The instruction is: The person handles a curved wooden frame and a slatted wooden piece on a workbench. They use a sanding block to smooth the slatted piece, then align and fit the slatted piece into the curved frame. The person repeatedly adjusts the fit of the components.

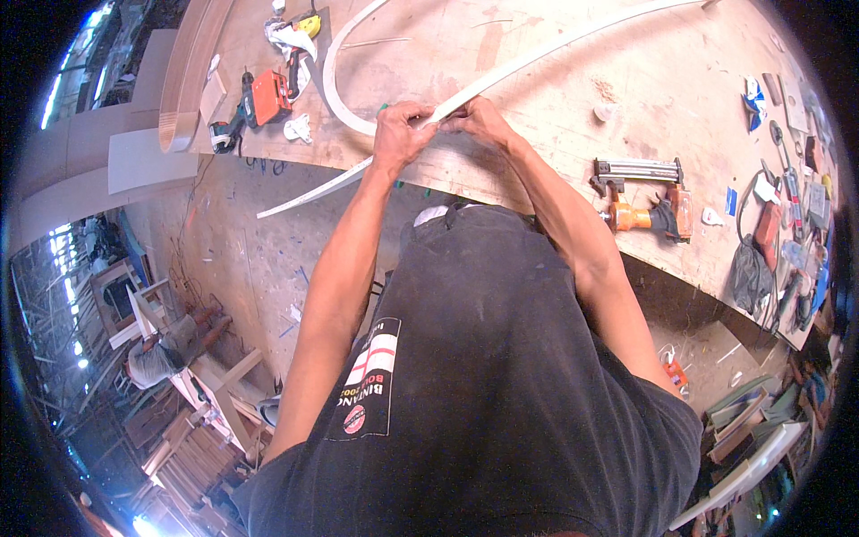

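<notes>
A long, pale, narrow strip (537,55) slants over the worktable (573,134) from the far right. Its free tail hangs past the table's near edge on the left. My left hand (403,136) is closed around it just above that edge. Right beside it, my right hand (481,123) pinches the same strip, the fingertips partly hidden. From the left hand a pale curved length (333,85) bends away in a wide loop toward the far edge; whether it belongs to the same strip I cannot tell.
An orange-and-black nail gun (649,215) lies at the right. Left on the table are an orange power tool (267,97), a yellow tape measure (309,24) and a curved wooden piece (183,89). Various tools and cables crowd the far right. Another person (165,353) works lower left among timber.
</notes>
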`<state>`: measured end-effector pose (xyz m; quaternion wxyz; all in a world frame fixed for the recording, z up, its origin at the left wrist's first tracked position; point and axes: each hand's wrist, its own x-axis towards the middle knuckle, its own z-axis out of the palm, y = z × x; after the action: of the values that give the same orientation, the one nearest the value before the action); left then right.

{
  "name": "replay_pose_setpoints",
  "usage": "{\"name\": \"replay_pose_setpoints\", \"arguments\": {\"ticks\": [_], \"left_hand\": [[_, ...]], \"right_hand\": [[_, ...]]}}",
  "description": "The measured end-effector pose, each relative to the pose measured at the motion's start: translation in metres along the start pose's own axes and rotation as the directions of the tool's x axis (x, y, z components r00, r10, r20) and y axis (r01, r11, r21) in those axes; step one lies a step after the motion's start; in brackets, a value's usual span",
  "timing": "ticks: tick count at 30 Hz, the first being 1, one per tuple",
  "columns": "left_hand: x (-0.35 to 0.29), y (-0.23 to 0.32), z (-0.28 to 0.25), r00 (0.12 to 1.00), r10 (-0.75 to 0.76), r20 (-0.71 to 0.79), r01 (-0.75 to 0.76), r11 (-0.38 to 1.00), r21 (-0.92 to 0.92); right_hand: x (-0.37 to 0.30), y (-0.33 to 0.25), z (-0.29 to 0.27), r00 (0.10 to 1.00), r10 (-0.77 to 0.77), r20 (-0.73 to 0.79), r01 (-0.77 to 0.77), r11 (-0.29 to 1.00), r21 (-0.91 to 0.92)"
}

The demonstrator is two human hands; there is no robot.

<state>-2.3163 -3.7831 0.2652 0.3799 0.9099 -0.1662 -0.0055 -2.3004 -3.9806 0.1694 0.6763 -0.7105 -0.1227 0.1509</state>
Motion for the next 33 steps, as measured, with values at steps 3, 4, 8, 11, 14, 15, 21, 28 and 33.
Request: {"name": "replay_pose_setpoints", "arguments": {"ticks": [3,4,8,11,14,15,21,28,33], "left_hand": [[0.0,-0.001,0.001,1.0,0.027,-0.006,-0.027,1.0,-0.002],[-0.001,-0.002,0.001,1.0,0.029,-0.008,-0.029,1.0,0.003],[-0.001,0.0,0.002,1.0,0.017,-0.006,-0.017,1.0,0.008],[0.001,0.003,0.001,1.0,0.021,0.008,-0.021,1.0,-0.008],[0.0,0.0,-0.001,0.999,0.03,0.015,-0.03,1.0,-0.005],[-0.001,-0.002,0.0,0.999,0.034,0.018,-0.034,0.999,-0.004],[0.002,-0.008,0.003,0.997,0.071,-0.012,-0.071,0.997,-0.003],[-0.001,0.002,0.0,0.998,0.061,-0.022,-0.061,0.998,0.004],[-0.003,0.003,0.003,0.998,0.063,-0.033,-0.063,0.998,-0.019]], "right_hand": [[-0.001,-0.004,-0.001,1.0,0.03,-0.002,-0.03,1.0,-0.002],[-0.001,-0.007,-0.001,0.999,0.038,-0.001,-0.038,0.999,0.008],[0.002,-0.009,-0.004,0.998,0.053,0.024,-0.052,0.998,-0.03],[0.004,-0.001,-0.005,0.999,0.05,0.013,-0.049,0.998,-0.045],[0.004,0.0,-0.002,0.999,0.044,0.012,-0.044,0.999,-0.023],[0.002,0.0,-0.001,0.999,0.044,0.013,-0.043,0.999,-0.015],[-0.009,0.002,-0.009,1.0,-0.005,0.001,0.005,0.995,-0.096],[-0.141,-0.079,-0.047,0.818,0.075,-0.571,-0.234,0.949,-0.21],[-0.26,-0.075,-0.074,-0.049,0.174,-0.984,-0.294,0.938,0.181]]}}
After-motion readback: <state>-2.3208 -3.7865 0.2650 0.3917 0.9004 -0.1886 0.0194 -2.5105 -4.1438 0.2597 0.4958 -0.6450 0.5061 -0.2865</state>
